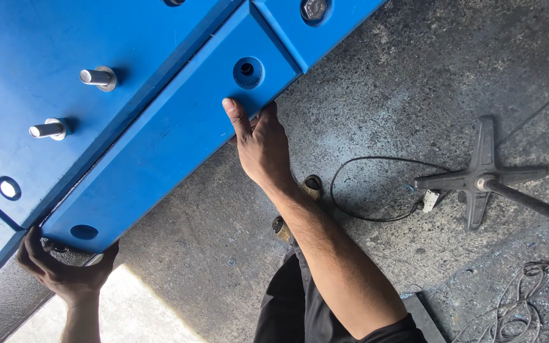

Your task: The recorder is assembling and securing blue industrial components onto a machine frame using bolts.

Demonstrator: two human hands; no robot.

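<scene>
Overhead, a long blue panel (166,136) runs from seven to one o'clock, beside a larger blue slab with two metal pins (98,77). Right hand (260,143) grips its lower edge, fingers curled under, thumb flat on its face; left hand (65,270) cups the seven o'clock end, fingers wrapped beneath.

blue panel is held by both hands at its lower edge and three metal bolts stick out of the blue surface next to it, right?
Not quite: the head view shows two metal bolts sticking out, not three. The rest holds: the left hand and right hand both grip the lower edge of the blue panel.
</scene>
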